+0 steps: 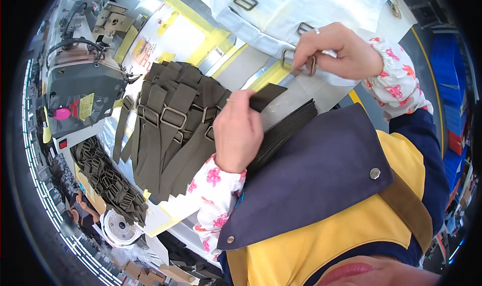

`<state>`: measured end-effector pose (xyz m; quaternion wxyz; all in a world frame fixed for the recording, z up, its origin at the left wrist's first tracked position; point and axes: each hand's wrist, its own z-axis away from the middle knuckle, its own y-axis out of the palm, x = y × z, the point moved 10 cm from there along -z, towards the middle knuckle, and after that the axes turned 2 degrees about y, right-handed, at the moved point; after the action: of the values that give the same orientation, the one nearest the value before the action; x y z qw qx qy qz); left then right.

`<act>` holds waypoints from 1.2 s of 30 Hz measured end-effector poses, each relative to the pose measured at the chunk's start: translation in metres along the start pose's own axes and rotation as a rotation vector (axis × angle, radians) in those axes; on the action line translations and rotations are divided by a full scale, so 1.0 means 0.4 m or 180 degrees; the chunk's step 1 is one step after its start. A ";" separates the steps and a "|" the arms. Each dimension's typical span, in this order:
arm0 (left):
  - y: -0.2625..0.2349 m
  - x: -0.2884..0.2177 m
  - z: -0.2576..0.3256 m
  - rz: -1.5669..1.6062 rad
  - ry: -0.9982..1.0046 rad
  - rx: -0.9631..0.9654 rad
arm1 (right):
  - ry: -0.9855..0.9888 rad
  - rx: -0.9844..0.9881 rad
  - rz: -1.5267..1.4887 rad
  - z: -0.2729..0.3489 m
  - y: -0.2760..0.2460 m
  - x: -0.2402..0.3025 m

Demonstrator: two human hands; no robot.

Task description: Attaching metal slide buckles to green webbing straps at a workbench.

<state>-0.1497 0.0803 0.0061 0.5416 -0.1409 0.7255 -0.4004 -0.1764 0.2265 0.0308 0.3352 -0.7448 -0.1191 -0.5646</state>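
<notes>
Strap (pixel 266 96) end pinched by left hand (pixel 238 133) should stay flat while right hand (pixel 336 50), beyond it, fingers gripping the metal buckle (pixel 299 65), squares the slot.

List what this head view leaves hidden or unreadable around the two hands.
- Left hand: its fingertips and their grip on the dark strap are hidden behind the hand.
- Strap stack: its near end is covered by the left hand.
- Right hand: the fingers cover part of the metal buckle.
</notes>
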 end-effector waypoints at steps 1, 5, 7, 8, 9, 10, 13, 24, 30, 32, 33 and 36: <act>-0.005 0.026 0.003 0.0267 -0.0129 -0.0105 | -0.0014 0.0016 -0.0008 -0.008 0.012 0.007; -0.030 0.047 0.031 0.0761 -0.0458 -0.0326 | 0.0275 0.0198 -0.1099 -0.041 0.074 0.007; -0.042 0.052 0.043 0.0816 -0.0480 -0.0455 | 0.0795 0.0035 -0.1415 -0.050 0.093 -0.033; -0.041 0.067 0.052 0.0963 -0.0539 -0.0506 | 0.0761 0.0050 -0.1603 -0.053 0.105 -0.040; -0.041 0.078 0.057 0.1112 -0.0596 -0.0553 | 0.0758 0.0051 -0.1597 -0.055 0.117 -0.050; -0.041 0.082 0.059 0.1115 -0.0618 -0.0572 | 0.0796 0.0192 -0.1860 -0.057 0.147 -0.058; -0.038 0.045 0.052 0.1136 -0.0140 -0.0577 | 0.0964 0.0419 -0.2047 -0.071 0.193 -0.057; -0.103 -0.016 0.061 0.0429 0.0356 -0.0734 | 0.1152 0.0495 -0.1275 -0.091 0.228 -0.070; -0.104 0.034 0.102 0.1086 -0.0342 -0.0657 | 0.1438 0.0393 -0.1225 -0.104 0.254 -0.116; -0.099 0.070 0.108 0.0748 -0.0617 -0.0513 | 0.1530 0.0530 -0.1414 -0.104 0.272 -0.115; -0.092 0.082 0.110 0.0752 -0.0640 -0.0530 | 0.1630 0.0633 -0.1602 -0.102 0.285 -0.116; -0.095 0.061 0.101 0.0338 -0.0343 -0.0677 | 0.1574 0.0779 -0.1528 -0.098 0.294 -0.088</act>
<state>-0.1311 0.0233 0.0138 0.5824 -0.1802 0.7401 -0.2839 -0.1527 0.1207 -0.0393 0.2984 -0.4909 -0.2726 -0.7718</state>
